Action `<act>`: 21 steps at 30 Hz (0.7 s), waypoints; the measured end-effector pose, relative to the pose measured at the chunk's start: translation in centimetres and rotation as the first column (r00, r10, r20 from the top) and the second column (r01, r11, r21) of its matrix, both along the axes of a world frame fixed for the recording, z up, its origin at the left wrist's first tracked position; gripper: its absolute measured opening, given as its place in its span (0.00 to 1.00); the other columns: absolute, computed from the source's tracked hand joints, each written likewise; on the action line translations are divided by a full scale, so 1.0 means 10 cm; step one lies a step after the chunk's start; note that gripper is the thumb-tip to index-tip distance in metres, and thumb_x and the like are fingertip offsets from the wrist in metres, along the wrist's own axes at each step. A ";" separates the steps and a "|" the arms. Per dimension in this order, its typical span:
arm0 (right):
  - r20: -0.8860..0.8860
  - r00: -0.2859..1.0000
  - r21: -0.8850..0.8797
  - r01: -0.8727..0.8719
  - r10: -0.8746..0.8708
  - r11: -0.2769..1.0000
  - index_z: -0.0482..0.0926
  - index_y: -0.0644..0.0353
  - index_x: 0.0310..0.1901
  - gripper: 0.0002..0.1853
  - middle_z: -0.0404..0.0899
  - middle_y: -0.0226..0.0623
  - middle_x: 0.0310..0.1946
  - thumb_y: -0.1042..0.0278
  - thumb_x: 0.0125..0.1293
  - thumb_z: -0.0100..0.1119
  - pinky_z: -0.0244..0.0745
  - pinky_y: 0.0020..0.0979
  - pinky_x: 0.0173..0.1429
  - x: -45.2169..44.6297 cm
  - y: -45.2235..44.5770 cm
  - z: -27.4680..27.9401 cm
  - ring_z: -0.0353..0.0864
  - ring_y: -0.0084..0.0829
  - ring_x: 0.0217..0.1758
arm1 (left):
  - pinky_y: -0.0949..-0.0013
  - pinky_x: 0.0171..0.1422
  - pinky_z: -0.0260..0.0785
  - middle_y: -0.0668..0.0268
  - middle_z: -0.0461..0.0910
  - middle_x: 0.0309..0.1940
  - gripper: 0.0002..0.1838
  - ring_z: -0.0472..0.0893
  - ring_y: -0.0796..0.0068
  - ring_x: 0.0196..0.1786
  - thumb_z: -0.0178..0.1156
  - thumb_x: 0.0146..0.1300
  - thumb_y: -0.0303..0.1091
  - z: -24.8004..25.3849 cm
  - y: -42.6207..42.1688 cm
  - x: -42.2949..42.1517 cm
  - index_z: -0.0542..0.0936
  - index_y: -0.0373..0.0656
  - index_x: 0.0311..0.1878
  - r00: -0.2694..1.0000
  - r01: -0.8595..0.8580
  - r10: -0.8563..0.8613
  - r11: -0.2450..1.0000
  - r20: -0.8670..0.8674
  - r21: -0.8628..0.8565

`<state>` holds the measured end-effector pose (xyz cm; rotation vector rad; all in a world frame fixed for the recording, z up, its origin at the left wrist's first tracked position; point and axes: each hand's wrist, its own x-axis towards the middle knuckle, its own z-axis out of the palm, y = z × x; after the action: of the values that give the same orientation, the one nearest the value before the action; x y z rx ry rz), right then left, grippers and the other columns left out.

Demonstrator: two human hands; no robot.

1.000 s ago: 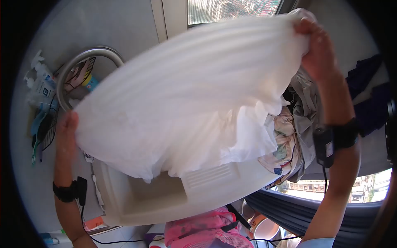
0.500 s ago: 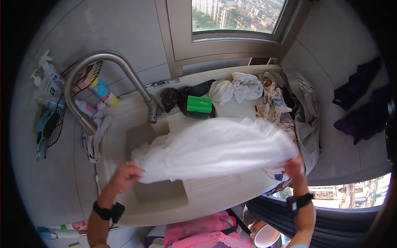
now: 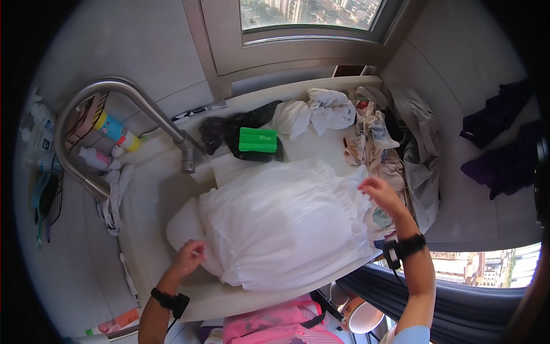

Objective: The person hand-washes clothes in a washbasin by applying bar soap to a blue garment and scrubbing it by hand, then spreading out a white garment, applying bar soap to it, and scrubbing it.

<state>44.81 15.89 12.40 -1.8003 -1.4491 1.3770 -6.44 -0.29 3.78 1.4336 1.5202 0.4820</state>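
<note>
As seen from the head camera, find the white gathered garment (image 3: pixel 286 229) puffed up and draped across the middle of the laundry sink (image 3: pixel 137 241), reaching its near rim. Note the left hand (image 3: pixel 189 258) at the sink's near left, beside the garment's bulging end, and the right hand (image 3: pixel 385 196) at the sink's right, by the gathered edge. See loosely curled, slightly parted fingers on both, with no cloth visibly pinched; cannot tell about light contact. Judge the garment opened out already, largely spread, with creases and puffed folds left in it. Count on little room at the sink's right end, crowded by crumpled beige clothes (image 3: pixel 375 143) and gray fabric (image 3: pixel 418 143), or along its back, lined with a green soap bar (image 3: pixel 258 140) and a white cloth bundle (image 3: pixel 332 109). Find freer space at the sink's left, bare below the arching faucet (image 3: pixel 117 84); mind the near rim, with a pink mesh bag (image 3: pixel 275 331) just beneath.
</note>
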 end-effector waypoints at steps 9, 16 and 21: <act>-0.048 0.974 0.021 -0.220 0.221 0.975 0.74 0.57 0.29 0.09 0.71 0.21 0.23 0.62 0.60 0.54 0.60 0.19 0.26 -0.61 0.75 -0.41 0.65 0.14 0.25 | 0.74 0.38 0.66 0.66 0.74 0.30 0.13 0.72 0.77 0.33 0.58 0.53 0.30 -0.17 0.47 0.41 0.74 0.36 0.41 0.961 -0.208 0.240 0.954 0.136 -0.214; -0.072 0.997 -0.017 -0.036 0.034 0.999 0.72 0.55 0.29 0.08 0.69 0.22 0.21 0.61 0.61 0.53 0.59 0.17 0.25 -0.31 0.67 0.04 0.64 0.13 0.22 | 0.76 0.26 0.57 0.74 0.67 0.15 0.08 0.62 0.84 0.21 0.60 0.51 0.28 -0.30 0.59 0.27 0.72 0.36 0.22 0.975 -0.209 0.214 0.974 0.056 -0.085; -0.111 0.984 0.067 -0.133 0.140 0.989 0.71 0.55 0.29 0.09 0.68 0.21 0.21 0.60 0.61 0.52 0.58 0.18 0.26 -0.16 0.47 0.10 0.63 0.13 0.23 | 0.76 0.24 0.57 0.72 0.65 0.13 0.12 0.61 0.84 0.20 0.61 0.50 0.29 0.04 0.59 0.29 0.69 0.36 0.19 0.985 -0.099 0.102 0.995 -0.139 0.029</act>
<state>43.18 20.61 13.44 -1.5827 -1.5588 1.4628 -3.57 5.60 4.23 1.4376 1.7111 0.4672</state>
